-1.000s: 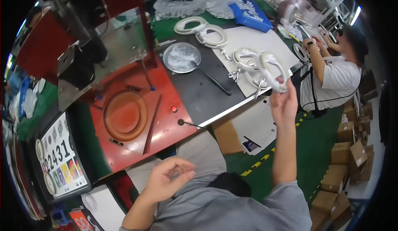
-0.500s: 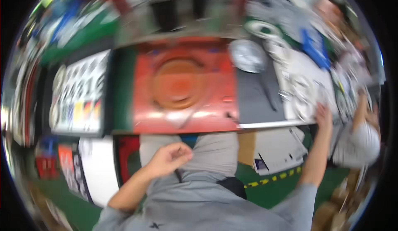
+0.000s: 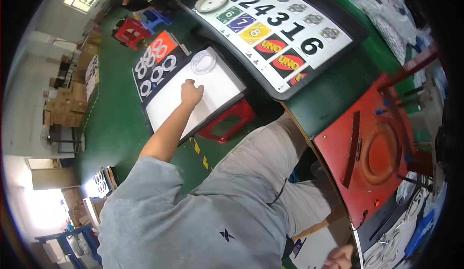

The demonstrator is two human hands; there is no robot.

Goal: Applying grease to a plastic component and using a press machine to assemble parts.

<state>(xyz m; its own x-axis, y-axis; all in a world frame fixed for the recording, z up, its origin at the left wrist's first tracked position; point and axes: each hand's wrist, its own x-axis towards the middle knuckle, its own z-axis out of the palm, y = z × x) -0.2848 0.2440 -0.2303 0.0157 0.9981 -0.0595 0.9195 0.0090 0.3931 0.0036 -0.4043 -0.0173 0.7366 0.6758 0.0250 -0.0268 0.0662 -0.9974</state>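
My left hand (image 3: 192, 93), its fingers curled closed, is over a white board (image 3: 169, 106) in a dark tray. Whether anything is inside those fingers is hidden. Just beyond it, at the tray's far end, lies a white translucent ring-shaped piece (image 3: 203, 62). My right hand (image 3: 340, 258) shows blurred at the lower edge, beside the table's front edge; its fingers are too smeared to read. Close to it are a white sheet (image 3: 316, 249) below the table and white ring-like parts (image 3: 394, 242) on the tabletop.
A black-framed board (image 3: 295, 42) printed with big characters and coloured cards carries two pale rings (image 3: 211, 2). The red machine plate (image 3: 333, 146) holds a round orange ring (image 3: 382, 153). Red stools (image 3: 227, 121) stand under the tray and farther off; a dark panel of white rings (image 3: 155, 66) adjoins the tray.
The view has swung to the left. My left hand has gone from above my lap out over the white board. My right hand has left the white parts at the table's right and is now lower.
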